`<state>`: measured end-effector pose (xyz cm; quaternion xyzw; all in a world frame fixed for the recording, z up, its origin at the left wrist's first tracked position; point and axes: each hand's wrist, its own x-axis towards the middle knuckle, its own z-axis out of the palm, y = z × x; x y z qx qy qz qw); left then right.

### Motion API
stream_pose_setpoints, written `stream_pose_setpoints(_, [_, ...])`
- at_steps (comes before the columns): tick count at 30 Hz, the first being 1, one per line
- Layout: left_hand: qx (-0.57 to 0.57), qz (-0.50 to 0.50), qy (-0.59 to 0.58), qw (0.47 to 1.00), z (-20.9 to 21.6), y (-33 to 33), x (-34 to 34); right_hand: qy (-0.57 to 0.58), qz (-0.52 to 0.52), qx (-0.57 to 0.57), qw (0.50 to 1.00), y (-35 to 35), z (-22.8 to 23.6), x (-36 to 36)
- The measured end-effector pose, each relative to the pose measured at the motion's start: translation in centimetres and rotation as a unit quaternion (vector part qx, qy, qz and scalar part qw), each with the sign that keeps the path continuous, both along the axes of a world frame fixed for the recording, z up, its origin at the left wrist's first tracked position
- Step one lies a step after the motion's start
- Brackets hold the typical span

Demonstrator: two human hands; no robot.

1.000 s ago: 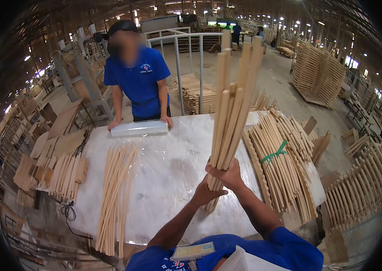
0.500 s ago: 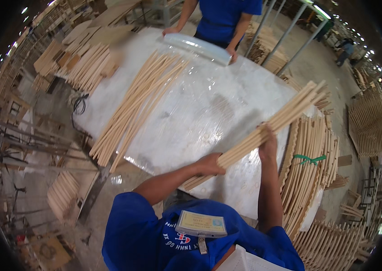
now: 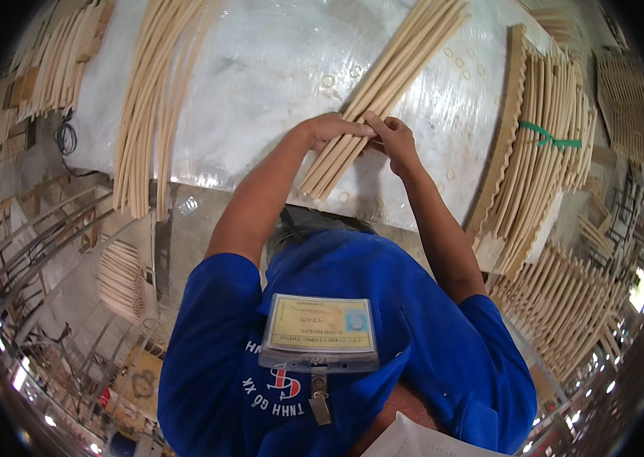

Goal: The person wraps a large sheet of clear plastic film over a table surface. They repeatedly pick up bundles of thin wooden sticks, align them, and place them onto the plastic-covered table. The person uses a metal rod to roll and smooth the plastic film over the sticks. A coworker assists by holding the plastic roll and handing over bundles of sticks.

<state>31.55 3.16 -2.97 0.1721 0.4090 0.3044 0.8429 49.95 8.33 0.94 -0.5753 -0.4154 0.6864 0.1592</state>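
Observation:
A bundle of thin round wooden sticks (image 3: 402,57) lies slantwise over the white-covered table (image 3: 261,53), its near ends by the front edge. My left hand (image 3: 329,129) wraps round the bundle close to those ends, thumb on top. Just right of it, my right hand (image 3: 394,143) is closed in a pinch, fingertips at the bundle's side and my left fingertips. Whatever sits between the right fingers is hidden. Several thin tan rings, one of them a loose ring (image 3: 328,80), lie on the table around the bundle.
More loose sticks (image 3: 147,99) lie along the table's left side, overhanging its front edge. At right, sticks bound with a green tie (image 3: 550,139) rest beside a wavy-edged board (image 3: 506,114). A black cable (image 3: 68,145) hangs at the left edge. Stacked wood (image 3: 558,312) stands lower right.
My right hand has left the bundle's middle and come down beside my left hand. The view has tipped down toward me; the co-worker and the clear film roll are out of sight.

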Motion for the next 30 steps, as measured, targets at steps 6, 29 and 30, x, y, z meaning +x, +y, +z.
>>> stream_pose_setpoints(6, [-0.057, -0.016, -0.022, 0.998, -0.4, 0.4, -0.5, 0.092, -0.061, -0.068, 0.992, -1.3, -0.9, 2.3])
stream_pose_setpoints(29, [-0.048, -0.041, 0.121, 0.991, 1.5, 0.7, 1.1, 0.145, -0.161, -0.072, 0.974, -2.7, -1.5, 4.7])
stream_pose_setpoints(30, [-0.045, -0.042, 0.120, 0.991, 1.6, 0.6, 1.2, 0.114, -0.130, -0.058, 0.983, -2.7, -1.6, 4.6])
